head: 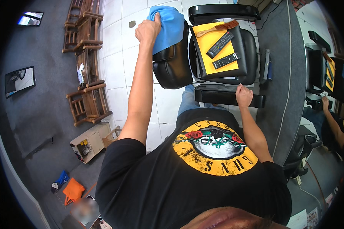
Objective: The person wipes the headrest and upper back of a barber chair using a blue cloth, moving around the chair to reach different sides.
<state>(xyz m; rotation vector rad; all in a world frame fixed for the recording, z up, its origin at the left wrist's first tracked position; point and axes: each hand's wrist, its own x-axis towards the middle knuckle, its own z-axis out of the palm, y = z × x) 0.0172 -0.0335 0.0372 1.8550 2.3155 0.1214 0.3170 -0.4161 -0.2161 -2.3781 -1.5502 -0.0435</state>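
Note:
My left hand (149, 30) grips a light blue cloth (169, 28), thumb on top. The cloth drapes over the upper end of the black padded backrest (172, 68) of a barber chair. My right hand (244, 96), fingers curled, is on the near black armrest (218, 96). Between the armrests, a yellow sheet (202, 43) lies on a black cushion (242, 64) above the seat. Across the sheet are a wooden-handled brush (218, 28) with brown bristles, a larger black remote control (220, 45) and a smaller black remote control (226, 61).
The far armrest (223, 13) lies beyond the seat. A wall mirror (318, 68) at right reflects the chair. Bamboo chairs (87, 103) line the left wall, near a small wooden cabinet (91, 143). An orange bag (74, 189) hangs lower left. White tiles (114, 68) cover the floor.

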